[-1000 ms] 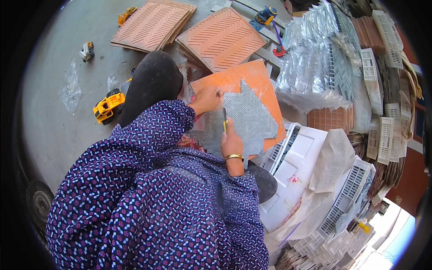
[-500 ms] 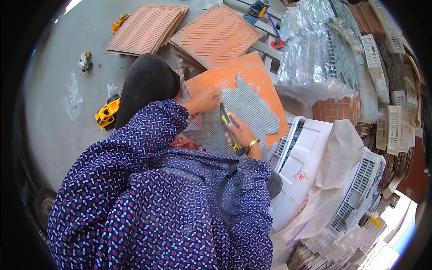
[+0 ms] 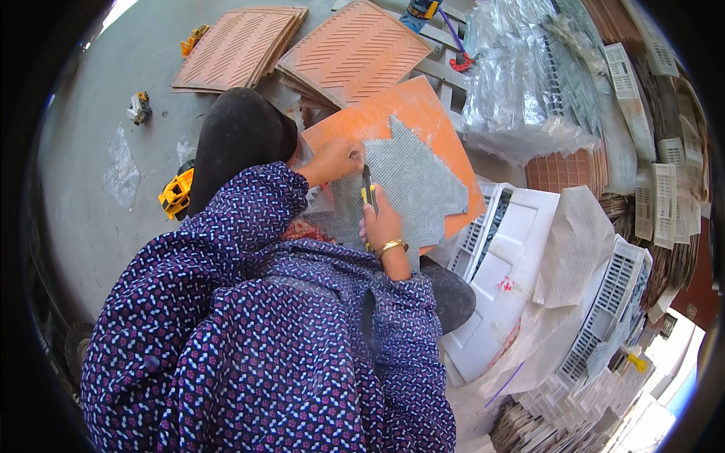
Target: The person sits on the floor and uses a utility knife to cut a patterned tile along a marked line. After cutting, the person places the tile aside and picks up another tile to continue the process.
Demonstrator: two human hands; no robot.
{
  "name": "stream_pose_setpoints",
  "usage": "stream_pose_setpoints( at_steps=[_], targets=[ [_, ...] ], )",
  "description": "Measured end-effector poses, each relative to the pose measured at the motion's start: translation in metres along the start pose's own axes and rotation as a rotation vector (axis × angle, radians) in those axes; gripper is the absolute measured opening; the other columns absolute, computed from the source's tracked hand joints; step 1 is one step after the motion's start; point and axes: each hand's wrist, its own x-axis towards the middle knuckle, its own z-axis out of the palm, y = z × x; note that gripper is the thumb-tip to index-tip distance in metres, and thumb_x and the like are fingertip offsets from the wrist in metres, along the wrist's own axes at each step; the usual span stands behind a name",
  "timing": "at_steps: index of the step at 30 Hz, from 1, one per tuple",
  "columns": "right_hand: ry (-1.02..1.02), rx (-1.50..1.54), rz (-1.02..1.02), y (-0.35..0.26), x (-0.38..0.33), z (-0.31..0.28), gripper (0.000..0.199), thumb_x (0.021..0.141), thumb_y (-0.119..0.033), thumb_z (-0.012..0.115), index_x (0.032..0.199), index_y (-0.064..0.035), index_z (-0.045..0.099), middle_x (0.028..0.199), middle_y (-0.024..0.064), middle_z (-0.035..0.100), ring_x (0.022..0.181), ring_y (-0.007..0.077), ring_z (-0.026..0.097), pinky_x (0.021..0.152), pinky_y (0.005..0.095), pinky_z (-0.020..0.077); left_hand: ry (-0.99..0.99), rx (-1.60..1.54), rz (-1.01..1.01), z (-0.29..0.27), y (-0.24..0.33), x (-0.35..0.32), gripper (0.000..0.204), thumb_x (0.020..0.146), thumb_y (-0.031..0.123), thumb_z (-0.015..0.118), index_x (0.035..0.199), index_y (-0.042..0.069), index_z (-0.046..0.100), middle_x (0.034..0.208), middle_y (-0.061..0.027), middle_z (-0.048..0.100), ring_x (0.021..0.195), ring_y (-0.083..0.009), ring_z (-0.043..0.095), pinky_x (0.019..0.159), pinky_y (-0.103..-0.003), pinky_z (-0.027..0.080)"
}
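Sheet (image 3: 419,185) on my board (image 3: 451,147); panel stacks (image 3: 355,49) at its ten and eleven o'clock, toy truck (image 3: 175,198) nine, crate (image 3: 599,321) four.

Smooth grey floor (image 3: 79,174) fills 9 to 11 o'clock. Slatted grey frame (image 3: 439,70) at 1. Reddish-brown wall (image 3: 693,296) between 3 and 4, partly hidden. Bright white daylight (image 3: 676,349) at 4; thin bright sliver (image 3: 118,10) between 10 and 11.

Knife (image 3: 369,198) less slanted, right hand (image 3: 384,220) leftward
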Motion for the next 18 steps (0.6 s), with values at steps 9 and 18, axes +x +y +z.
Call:
stream_pose_setpoints(
  at_steps=[9, 18],
  targets=[
    [0.079, 0.107, -0.016, 0.004, -0.006, 0.025, 0.048, 0.085, -0.01, 0.043, 0.131, -0.0119, 0.028, 0.055, 0.0049, 0.052, 0.042, 0.0117, 0.051, 0.037, 0.0258, 0.0426, -0.003, -0.128, 0.014, 0.006, -0.017, 0.003, 0.01, 0.068, 0.009, 0.064, 0.074, 0.002, 0.06, 0.064, -0.0082, 0.058, 0.06, -0.0165, 0.054, 0.056, -0.03, 0.042],
    [0.147, 0.032, -0.06, 0.016, -0.004, 0.056, 0.05, 0.085, -0.01, 0.043, 0.132, -0.0094, 0.025, 0.056, 0.0062, 0.054, 0.043, 0.0136, 0.054, 0.04, 0.027, 0.0447, -0.029, -0.265, -0.054, 0.005, -0.01, 0.007, 0.008, 0.067, 0.007, 0.063, 0.071, 0.001, 0.061, 0.062, -0.0072, 0.059, 0.059, -0.0153, 0.055, 0.055, -0.027, 0.042]
  ],
)
